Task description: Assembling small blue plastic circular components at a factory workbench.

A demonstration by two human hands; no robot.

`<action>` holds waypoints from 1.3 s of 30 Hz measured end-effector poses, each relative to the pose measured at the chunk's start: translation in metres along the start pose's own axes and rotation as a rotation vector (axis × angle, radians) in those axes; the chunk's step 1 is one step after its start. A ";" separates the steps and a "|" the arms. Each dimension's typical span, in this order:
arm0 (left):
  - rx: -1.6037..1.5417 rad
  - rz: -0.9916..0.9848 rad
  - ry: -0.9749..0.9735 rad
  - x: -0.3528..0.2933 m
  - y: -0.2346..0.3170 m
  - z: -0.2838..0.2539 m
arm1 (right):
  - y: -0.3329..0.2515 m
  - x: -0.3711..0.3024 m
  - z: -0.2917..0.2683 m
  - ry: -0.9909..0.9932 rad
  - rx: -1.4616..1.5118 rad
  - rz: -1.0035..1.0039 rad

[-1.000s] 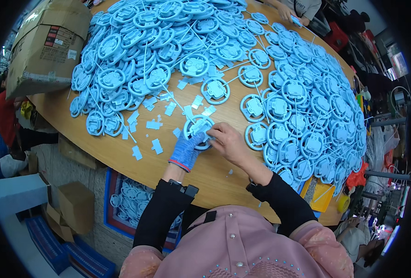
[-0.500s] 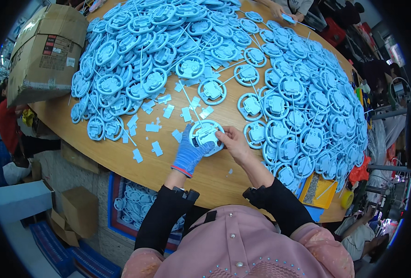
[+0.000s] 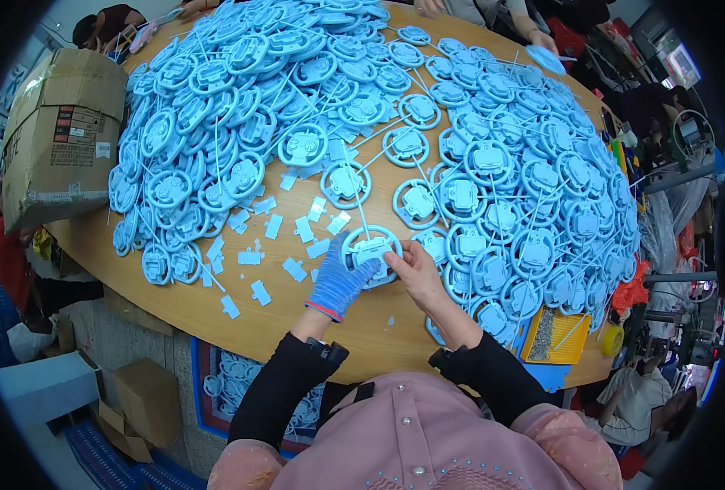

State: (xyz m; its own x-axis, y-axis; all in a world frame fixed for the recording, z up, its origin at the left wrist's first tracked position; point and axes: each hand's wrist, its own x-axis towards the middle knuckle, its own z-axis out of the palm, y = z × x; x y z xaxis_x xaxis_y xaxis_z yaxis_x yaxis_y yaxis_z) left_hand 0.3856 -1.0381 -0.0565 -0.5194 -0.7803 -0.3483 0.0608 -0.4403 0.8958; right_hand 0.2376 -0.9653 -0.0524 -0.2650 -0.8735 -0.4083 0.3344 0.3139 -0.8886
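A light blue plastic wheel [image 3: 368,251] with a thin stick is held between my two hands, over the near middle of the table. My left hand [image 3: 340,282], in a blue knitted glove, closes round the wheel's left side, with its fingers lying over the lower part. My bare right hand [image 3: 415,273] pinches the right side, thumb pressed on the centre panel. Small flat light blue covers [image 3: 260,292] lie scattered to the left of my hands. Just beyond, another wheel [image 3: 345,183] lies flat on the wood.
A big heap of wheels [image 3: 240,90] covers the table's far left, and another heap [image 3: 534,188] the right. A cardboard box [image 3: 64,139] stands at the left edge. A yellow tray [image 3: 560,336] of small metal parts sits at the right. Across the table, a co-worker's hand [image 3: 542,39] holds a blue piece.
Both hands keep hold of the same wheel, my right thumb still on its panel. The whole view has shifted a little. Across the table, the co-worker's blue piece has moved right and nearer.
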 end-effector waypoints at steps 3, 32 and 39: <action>0.342 0.204 -0.003 0.023 -0.011 0.007 | -0.008 0.000 -0.020 0.131 -0.035 -0.045; -0.187 0.011 0.225 0.079 0.058 -0.132 | -0.166 0.173 -0.079 0.360 -1.848 -0.472; -0.864 0.043 0.355 -0.039 -0.004 -0.135 | -0.199 0.161 -0.170 0.790 -1.917 -0.013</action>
State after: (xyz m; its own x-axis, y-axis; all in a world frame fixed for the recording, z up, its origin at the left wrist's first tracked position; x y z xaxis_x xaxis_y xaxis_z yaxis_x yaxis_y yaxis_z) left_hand 0.5211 -1.0658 -0.0839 -0.2200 -0.8308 -0.5112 0.7607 -0.4742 0.4433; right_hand -0.0254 -1.1053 0.0233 -0.6785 -0.7303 0.0800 -0.6885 0.6700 0.2776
